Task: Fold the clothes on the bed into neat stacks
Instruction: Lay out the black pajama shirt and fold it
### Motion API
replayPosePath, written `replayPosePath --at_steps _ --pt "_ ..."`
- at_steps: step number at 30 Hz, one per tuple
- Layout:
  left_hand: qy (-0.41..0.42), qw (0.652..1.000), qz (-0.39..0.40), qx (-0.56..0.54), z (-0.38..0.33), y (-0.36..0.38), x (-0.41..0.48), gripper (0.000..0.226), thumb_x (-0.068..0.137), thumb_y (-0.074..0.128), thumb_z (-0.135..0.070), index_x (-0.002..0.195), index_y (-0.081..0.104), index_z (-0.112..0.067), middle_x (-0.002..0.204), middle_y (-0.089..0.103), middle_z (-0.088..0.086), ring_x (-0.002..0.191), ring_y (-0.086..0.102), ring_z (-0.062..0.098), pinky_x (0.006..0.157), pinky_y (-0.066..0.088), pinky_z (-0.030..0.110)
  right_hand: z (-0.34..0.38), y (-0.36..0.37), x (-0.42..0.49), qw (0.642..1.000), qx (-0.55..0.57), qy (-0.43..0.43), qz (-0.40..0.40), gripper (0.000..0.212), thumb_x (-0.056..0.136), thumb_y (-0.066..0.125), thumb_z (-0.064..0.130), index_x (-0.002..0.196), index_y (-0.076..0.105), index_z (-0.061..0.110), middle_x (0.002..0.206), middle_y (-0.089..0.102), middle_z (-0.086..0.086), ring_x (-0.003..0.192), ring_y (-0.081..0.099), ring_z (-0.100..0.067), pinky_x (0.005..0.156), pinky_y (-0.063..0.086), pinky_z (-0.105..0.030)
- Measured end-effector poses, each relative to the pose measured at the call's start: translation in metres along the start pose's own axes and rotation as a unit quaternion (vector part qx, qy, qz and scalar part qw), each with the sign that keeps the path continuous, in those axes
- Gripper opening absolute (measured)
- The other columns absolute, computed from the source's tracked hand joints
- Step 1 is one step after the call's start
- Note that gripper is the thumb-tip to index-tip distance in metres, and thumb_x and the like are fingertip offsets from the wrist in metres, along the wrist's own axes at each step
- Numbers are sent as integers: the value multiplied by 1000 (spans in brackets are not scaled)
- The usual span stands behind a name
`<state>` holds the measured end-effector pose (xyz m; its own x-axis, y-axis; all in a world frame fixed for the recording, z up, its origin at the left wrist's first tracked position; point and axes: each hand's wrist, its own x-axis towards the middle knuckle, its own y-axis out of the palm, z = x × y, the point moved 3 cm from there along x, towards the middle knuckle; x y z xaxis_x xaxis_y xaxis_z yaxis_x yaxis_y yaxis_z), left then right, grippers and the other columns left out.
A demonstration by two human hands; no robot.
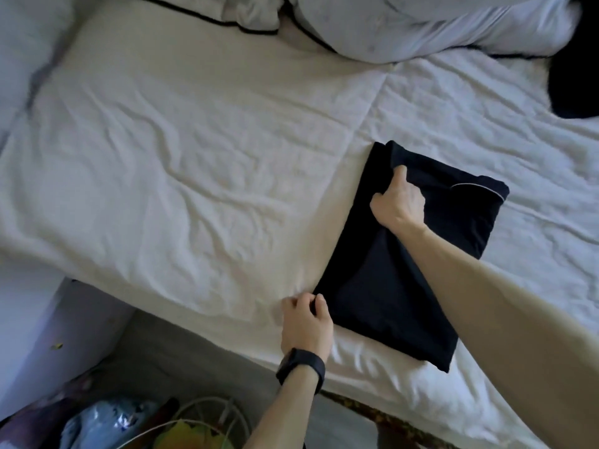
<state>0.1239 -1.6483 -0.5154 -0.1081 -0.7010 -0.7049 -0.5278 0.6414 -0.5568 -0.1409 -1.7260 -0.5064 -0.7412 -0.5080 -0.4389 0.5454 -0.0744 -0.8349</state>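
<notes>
A black garment [389,286] lies folded into a long rectangle on the white bed sheet [194,176], right of centre. A thin white piping line shows at its far right corner. My left hand [306,322], with a dark watch on its wrist, pinches the garment's near left corner at the bed's edge. My right hand [397,199] grips a fold of the cloth near the far left corner, fingers curled into the fabric. Another dark piece of clothing [573,59] lies at the far right edge of the bed, partly cut off.
White pillows with black piping [405,24] lie along the head of the bed. On the floor at lower left stand a white wire basket [207,416] and a blue bundle [100,422]. The wrinkled sheet stretches wide to the left of the garment.
</notes>
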Motion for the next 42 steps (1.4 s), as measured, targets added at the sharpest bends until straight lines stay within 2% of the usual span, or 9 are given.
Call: replayPosePath --at_steps 9,12,16,21,25,28,31,37,42 --pt "5 999 8 51 2 -10 11 28 104 36 -45 108 58 -29 106 44 -9 81 55 14 67 46 30 21 19 -2 1000 -12 9 15 52 97 50 32 144 39 14 122 54 -13 114 56 -40 78 37 -38" --pt "2 998 4 56 4 -14 15 21 105 37 -39 105 55 -27 108 53 -5 80 52 13 68 43 29 22 20 -9 997 55 -31 55 65 97 52 43 157 33 24 140 47 -5 114 56 -25 88 42 -31" --pt "19 997 24 68 5 -14 18 14 104 42 -33 106 52 -24 115 58 1 86 56 19 72 40 29 8 16 -49 971 218 -94 40 51 95 61 35 145 52 30 127 56 8 99 61 -4 86 48 -17" --pt "26 998 18 51 -9 -18 19 20 100 45 -49 98 50 -29 99 65 -4 86 63 24 70 47 35 -82 9 -128 942 309 36 -127 27 95 67 31 121 64 27 114 62 11 100 61 -4 87 51 -21" --pt "15 995 68 73 -18 -16 23 33 93 51 -61 96 54 -29 89 63 -11 78 61 11 60 43 29 -162 7 -177 945 199 182 -184 47 92 70 34 132 55 14 132 53 -8 125 46 -26 107 38 -42" --pt "20 992 100 80 -19 -16 27 38 98 52 -51 84 58 -16 79 63 1 71 59 15 56 40 27 -202 19 -203 907 298 293 -54 56 93 70 45 135 51 13 133 57 -10 114 58 -26 97 50 -45" --pt "33 991 107 72 -16 -19 29 34 99 53 -50 83 58 -20 81 63 -1 73 59 14 57 40 28 -219 35 -221 855 408 316 55 39 91 71 49 108 68 14 107 73 -9 96 71 -28 88 59 -52" --pt "37 985 170 -24 -8 -15 25 23 94 67 -39 106 64 -19 98 70 -8 80 69 5 67 55 22 -233 46 -237 775 563 286 24 27 91 74 40 105 74 17 97 78 2 86 75 -13 69 58 -21" --pt "37 989 141 -14 4 -15 27 28 92 69 -42 85 72 -15 80 76 -2 69 72 12 71 57 31 -250 53 -243 811 524 259 -25 27 91 73 43 95 76 16 88 78 -5 79 75 -18 67 58 -21"
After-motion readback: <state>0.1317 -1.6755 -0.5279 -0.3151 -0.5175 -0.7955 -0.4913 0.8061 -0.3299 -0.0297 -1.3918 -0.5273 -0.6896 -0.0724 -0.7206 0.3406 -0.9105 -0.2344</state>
